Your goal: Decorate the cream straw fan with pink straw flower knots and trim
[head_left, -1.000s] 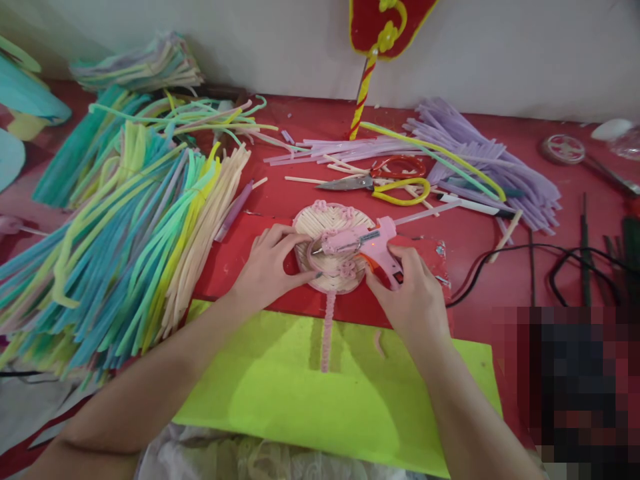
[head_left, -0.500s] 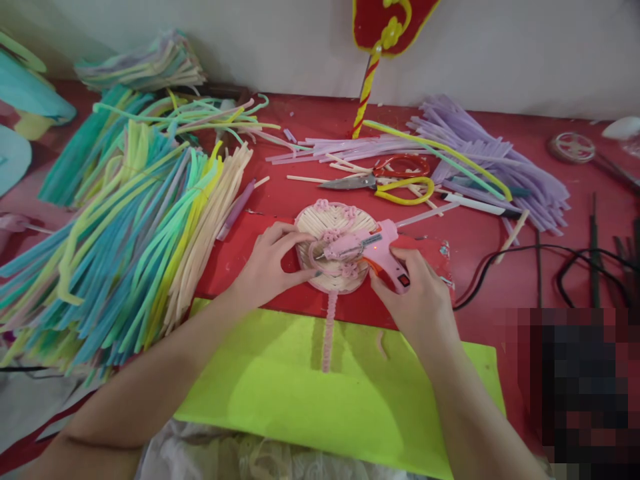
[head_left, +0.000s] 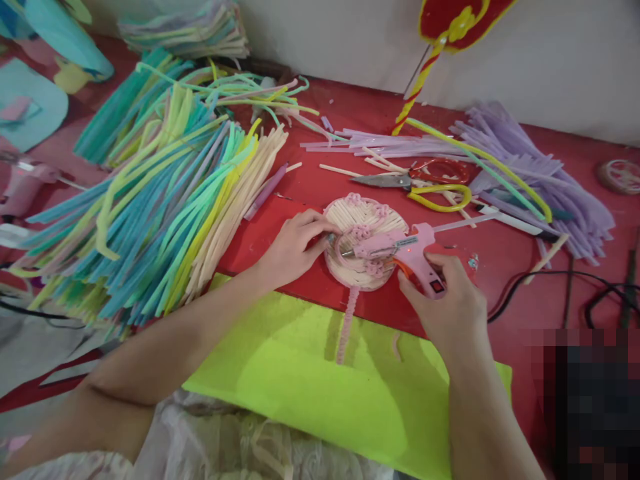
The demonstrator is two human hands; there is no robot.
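A round cream fan with a pink rim and several pink pipe-cleaner flowers lies on the red surface, its twisted pink handle pointing toward me. My right hand grips a pink hot glue gun by its handle; a clear glue stick sticks out of the back. The metal nozzle is over the fan's left half, close to a curved pink pipe cleaner. At the fan's left edge, my left hand has thumb and forefinger drawn together around the upper end of that curve. The fingertips partly hide the contact.
A lime-green board lies in front. Bundled pastel pipe cleaners fill the left; purple ones lie back right. Scissors rest behind the fan. A black cord runs at right. Another pink glue gun sits far left.
The view has shifted, so the table things appear farther right. My left thumb has moved up toward the forefinger, narrowing the gap between them. My right hand keeps the glue gun over the fan.
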